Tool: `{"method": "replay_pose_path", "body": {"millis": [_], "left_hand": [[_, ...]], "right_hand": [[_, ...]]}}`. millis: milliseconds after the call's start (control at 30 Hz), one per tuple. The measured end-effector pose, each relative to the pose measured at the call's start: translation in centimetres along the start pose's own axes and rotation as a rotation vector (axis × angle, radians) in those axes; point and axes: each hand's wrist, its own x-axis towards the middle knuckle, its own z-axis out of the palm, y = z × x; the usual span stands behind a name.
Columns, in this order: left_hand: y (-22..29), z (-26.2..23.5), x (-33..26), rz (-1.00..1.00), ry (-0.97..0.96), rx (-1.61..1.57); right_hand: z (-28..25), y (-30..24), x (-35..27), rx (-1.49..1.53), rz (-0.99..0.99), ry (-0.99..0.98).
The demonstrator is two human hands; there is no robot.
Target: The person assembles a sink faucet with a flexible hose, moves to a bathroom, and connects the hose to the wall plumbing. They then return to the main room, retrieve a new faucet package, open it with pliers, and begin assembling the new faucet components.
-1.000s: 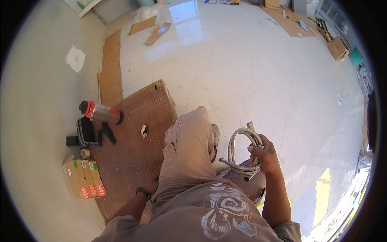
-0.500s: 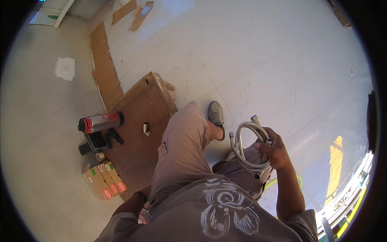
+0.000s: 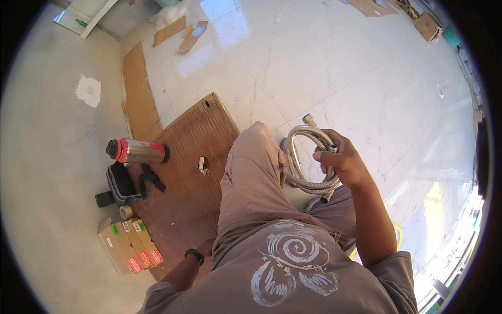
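My right hand (image 3: 346,163) grips a coiled metal shower hose (image 3: 314,186) in front of my knees, thumb over the loops. One hose end with a blue-edged fitting points up, and a darker end hangs below the coil. At the lower left my left hand (image 3: 207,246) rests by my thigh, over the edge of a brown cardboard-covered platform (image 3: 178,204). Its fingers are hidden by my shorts. A small shiny metal piece (image 3: 202,163) lies on the platform to my left.
Along the platform's left side are a steel bottle (image 3: 142,152) with red bands, a dark open pouch (image 3: 121,183), a tape roll (image 3: 126,212) and several cardboard boxes (image 3: 123,248). Cardboard strips (image 3: 140,89) lie along the wall. A carton (image 3: 429,27) stands far right.
My right hand has lifted the coiled hose farther forward and slightly left. My left hand has shifted a little to the right, and the view has moved slightly.
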Motion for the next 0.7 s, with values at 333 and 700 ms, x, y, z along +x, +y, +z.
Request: {"method": "replay_pose_path", "body": {"millis": [333, 700], "left_hand": [[19.5, -10.9, -4.2, 0.856, 0.656, -0.577], [22.8, -13.2, -3.8, 0.785, 0.408, -0.332]], "right_hand": [[8.0, -4.5, -2.8, 0.291, -0.114, -0.31], [16.7, -0.6, 7.0, 0.508, 0.136, -0.385]]}}
